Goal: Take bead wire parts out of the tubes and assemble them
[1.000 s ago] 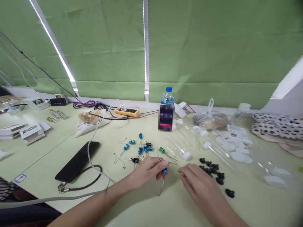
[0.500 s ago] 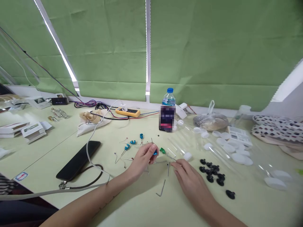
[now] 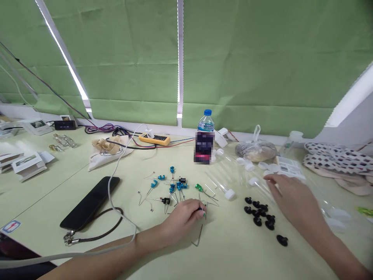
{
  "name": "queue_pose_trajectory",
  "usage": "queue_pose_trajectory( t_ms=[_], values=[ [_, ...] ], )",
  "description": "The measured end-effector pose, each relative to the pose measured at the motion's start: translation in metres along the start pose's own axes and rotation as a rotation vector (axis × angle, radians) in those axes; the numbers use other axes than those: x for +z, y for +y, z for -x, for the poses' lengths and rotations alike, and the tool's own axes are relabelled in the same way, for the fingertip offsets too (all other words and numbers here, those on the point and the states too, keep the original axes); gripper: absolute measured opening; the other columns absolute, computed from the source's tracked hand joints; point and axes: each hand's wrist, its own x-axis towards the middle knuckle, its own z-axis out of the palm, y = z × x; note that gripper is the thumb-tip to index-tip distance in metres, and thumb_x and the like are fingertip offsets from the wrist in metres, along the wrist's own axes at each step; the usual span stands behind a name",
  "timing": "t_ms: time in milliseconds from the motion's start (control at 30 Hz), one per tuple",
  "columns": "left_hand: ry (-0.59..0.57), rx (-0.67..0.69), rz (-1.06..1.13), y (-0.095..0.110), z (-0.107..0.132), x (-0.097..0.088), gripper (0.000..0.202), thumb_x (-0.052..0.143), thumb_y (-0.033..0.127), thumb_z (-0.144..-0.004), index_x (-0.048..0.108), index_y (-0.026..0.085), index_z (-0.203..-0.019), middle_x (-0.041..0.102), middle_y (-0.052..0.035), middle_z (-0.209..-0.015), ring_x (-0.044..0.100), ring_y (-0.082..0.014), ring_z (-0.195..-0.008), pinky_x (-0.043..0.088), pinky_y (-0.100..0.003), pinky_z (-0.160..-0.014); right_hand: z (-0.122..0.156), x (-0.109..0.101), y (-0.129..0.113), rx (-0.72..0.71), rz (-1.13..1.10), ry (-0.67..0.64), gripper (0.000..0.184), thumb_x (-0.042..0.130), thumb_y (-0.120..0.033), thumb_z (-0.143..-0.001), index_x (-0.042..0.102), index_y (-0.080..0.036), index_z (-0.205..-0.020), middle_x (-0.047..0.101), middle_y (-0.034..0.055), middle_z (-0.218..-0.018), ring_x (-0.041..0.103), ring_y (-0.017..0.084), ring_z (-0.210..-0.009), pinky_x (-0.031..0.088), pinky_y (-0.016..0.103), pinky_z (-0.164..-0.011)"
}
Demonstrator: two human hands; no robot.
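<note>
My left hand (image 3: 185, 216) rests low over the table, its fingers closed around a small dark piece (image 3: 201, 209) with a thin metal rod. The fingers hide most of that piece. Just beyond lies a green clamp-like part (image 3: 199, 188) with a metal rod. To the left are several blue parts (image 3: 172, 188) and a few black ones (image 3: 166, 200), also with thin bent rods. A bent hex key (image 3: 200, 235) lies in front. My right hand (image 3: 294, 198) stretches over clear tubes, fingers extended by white round caps (image 3: 273, 168), with nothing visible in them.
Black suction-cup-like pieces (image 3: 258, 212) lie between my hands. Clear tubes (image 3: 217, 181) and a water bottle (image 3: 205, 124) stand or lie behind. A phone (image 3: 90, 204), a white cable (image 3: 108, 186) and a yellow multimeter-like device (image 3: 154, 139) are on the left.
My right hand has moved right from the green part's rod to the white caps. My left hand has come lower and nearer, uncovering blue and black parts. The view shifted slightly.
</note>
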Motion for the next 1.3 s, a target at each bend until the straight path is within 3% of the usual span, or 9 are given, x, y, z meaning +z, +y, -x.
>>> queue_pose_trajectory(
  t_ms=[100, 200, 533, 667, 767, 867, 1000, 1233, 1300],
  values=[
    [0.029, -0.002, -0.048, -0.004, -0.002, -0.002, 0.023, 0.038, 0.021, -0.092, 0.06, 0.017, -0.087, 0.064, -0.0061, -0.092, 0.057, -0.018, -0.087, 0.043, -0.027, -0.078, -0.001, -0.003, 0.028, 0.059, 0.033, -0.026, 0.024, 0.04, -0.024, -0.089, 0.062, -0.016, -0.094, 0.071, 0.0137, -0.09, 0.061, 0.031, -0.08, 0.043, 0.039, -0.066],
    [0.052, 0.006, -0.107, -0.009, -0.004, -0.004, 0.022, 0.04, 0.02, -0.091, 0.06, 0.017, -0.083, 0.063, -0.0065, -0.091, 0.056, -0.0184, -0.087, 0.043, -0.028, -0.078, 0.0, -0.002, 0.038, 0.082, 0.035, -0.044, 0.025, 0.04, -0.025, -0.089, 0.062, -0.014, -0.094, 0.07, 0.0163, -0.091, 0.06, 0.034, -0.081, 0.043, 0.042, -0.066],
    [0.054, 0.032, -0.198, -0.009, -0.005, -0.007, 0.024, 0.042, 0.013, -0.089, 0.066, 0.017, -0.085, 0.064, -0.0058, -0.09, 0.057, -0.0182, -0.087, 0.043, -0.027, -0.077, 0.005, 0.011, -0.014, -0.025, -0.152, -0.116, 0.031, 0.033, -0.03, -0.094, 0.059, -0.018, -0.106, 0.067, 0.01, -0.101, 0.06, 0.025, -0.094, 0.046, 0.035, -0.077],
    [0.062, 0.02, -0.169, -0.01, -0.005, -0.007, 0.023, 0.046, 0.009, -0.085, 0.067, 0.018, -0.086, 0.063, -0.0043, -0.09, 0.058, -0.0168, -0.085, 0.044, -0.025, -0.076, 0.001, 0.005, 0.006, 0.128, -0.127, -0.085, 0.03, 0.035, -0.029, -0.092, 0.059, -0.016, -0.105, 0.067, 0.0147, -0.102, 0.06, 0.03, -0.094, 0.045, 0.038, -0.073],
    [0.044, 0.019, -0.128, -0.01, -0.005, -0.006, 0.02, 0.051, 0.008, -0.081, 0.067, 0.019, -0.08, 0.062, -0.0024, -0.088, 0.058, -0.0152, -0.083, 0.043, -0.023, -0.074, -0.003, 0.002, 0.024, 0.258, -0.124, -0.084, 0.03, 0.037, -0.029, -0.091, 0.056, -0.015, -0.109, 0.068, 0.0146, -0.088, 0.064, 0.028, -0.08, 0.045, 0.033, -0.06],
    [0.044, 0.015, -0.097, -0.011, -0.004, -0.005, 0.017, 0.055, 0.008, -0.08, 0.067, 0.019, -0.078, 0.062, -0.0017, -0.087, 0.058, -0.0145, -0.082, 0.043, -0.022, -0.073, -0.005, 0.002, 0.033, 0.303, -0.134, -0.101, 0.029, 0.038, -0.029, -0.09, 0.056, -0.016, -0.109, 0.067, 0.0116, -0.083, 0.064, 0.024, -0.073, 0.044, 0.029, -0.057],
    [0.054, 0.006, -0.097, -0.011, -0.005, -0.006, 0.01, 0.059, 0.014, -0.081, 0.068, 0.019, -0.078, 0.062, -0.0023, -0.086, 0.058, -0.015, -0.081, 0.043, -0.023, -0.072, -0.004, 0.001, 0.045, 0.34, -0.071, -0.055, 0.029, 0.036, -0.025, -0.09, 0.055, -0.016, -0.111, 0.067, 0.0136, -0.092, 0.063, 0.025, -0.078, 0.042, 0.032, -0.061],
    [0.083, 0.0, -0.173, -0.012, -0.005, -0.006, 0.008, 0.065, 0.026, -0.082, 0.068, 0.019, -0.079, 0.062, -0.0017, -0.081, 0.056, -0.016, -0.081, 0.041, -0.025, -0.072, 0.004, 0.021, 0.07, 0.162, -0.028, -0.097, 0.022, 0.047, -0.025, -0.091, 0.067, -0.016, -0.091, 0.067, 0.0119, -0.093, 0.061, 0.024, -0.084, 0.045, 0.036, -0.073],
    [0.083, -0.001, -0.196, -0.011, -0.005, -0.007, 0.009, 0.065, 0.028, -0.082, 0.067, 0.019, -0.08, 0.062, -0.0018, -0.08, 0.056, -0.0165, -0.08, 0.04, -0.025, -0.071, 0.007, 0.031, 0.073, 0.124, -0.035, -0.055, 0.019, 0.053, -0.028, -0.092, 0.065, -0.016, -0.099, 0.066, 0.0089, -0.1, 0.062, 0.021, -0.089, 0.049, 0.038, -0.079]
  ],
)
